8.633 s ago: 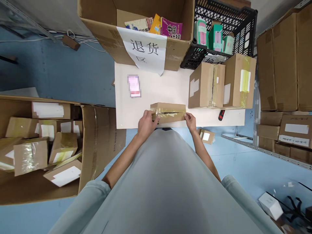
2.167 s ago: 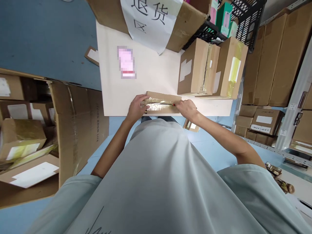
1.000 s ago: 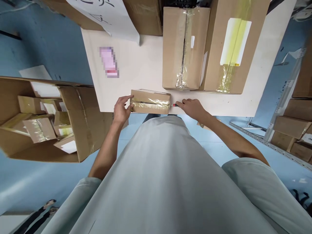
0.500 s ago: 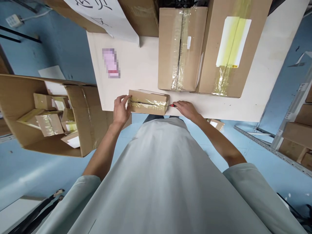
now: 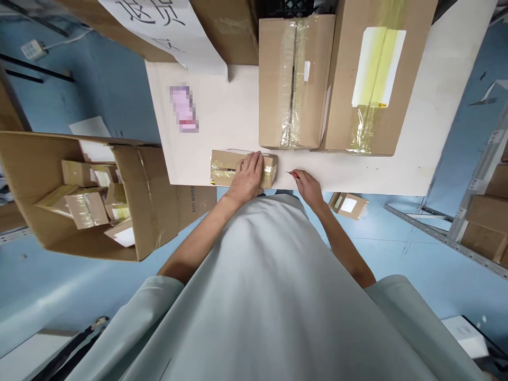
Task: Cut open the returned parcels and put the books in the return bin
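A small taped cardboard box (image 5: 222,161) lies near the front edge of the white table. My left hand (image 5: 246,174) grips it from above, fingers over the top and thumb low at the near side, covering part of its middle. A dark slit shows along the tape on the box's top. Just right of the box, my right hand (image 5: 307,186) is closed around a small red cutter knife (image 5: 294,174). Its thin blade points left toward the box and is apart from it.
Two larger taped cartons, a plain one (image 5: 273,84) and a labelled one (image 5: 341,100), stand behind. A big open carton (image 5: 154,196) with several small boxes is at left. A blurred pink item (image 5: 184,108) lies on the table (image 5: 226,116). Another small box (image 5: 349,205) sits below the table edge.
My left hand has moved from the box's left end to the right part of its top. My right hand has drawn the cutter knife rightward, off the box's right end.
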